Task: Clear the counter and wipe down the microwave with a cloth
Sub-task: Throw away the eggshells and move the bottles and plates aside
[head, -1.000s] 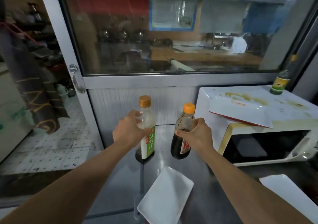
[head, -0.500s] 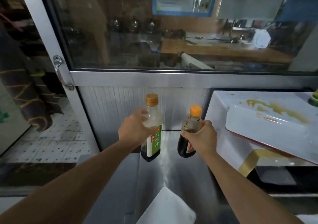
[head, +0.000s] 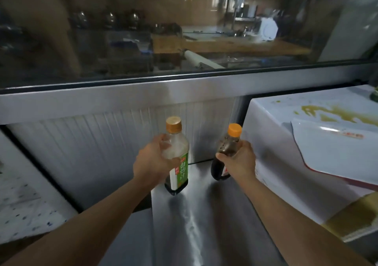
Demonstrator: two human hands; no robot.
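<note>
My left hand point(head: 152, 161) grips a tall clear bottle point(head: 178, 159) with a green label and an orange cap. My right hand point(head: 239, 160) grips a shorter dark-sauce bottle point(head: 229, 143) with an orange cap. Both bottles are upright at the back of the steel counter point(head: 196, 225), close to the ribbed metal wall; I cannot tell whether their bases touch the counter. To the right stands the white microwave point(head: 272, 153), its top smeared with yellow-brown stains point(head: 327, 112). A white plate point(head: 335, 153) with a red underside lies on the microwave's top, overhanging its front.
A ribbed metal panel point(head: 102, 143) and a glass window point(head: 143, 30) close off the back of the counter. At the right edge, on the microwave's top, a dark green bottle point(head: 375, 97) is partly in view. A speckled tiled floor point(head: 24, 214) lies to the left.
Both hands have carried the bottles further back towards the wall, and my view has moved closer and lower. The white plate at the counter's front is out of view now.
</note>
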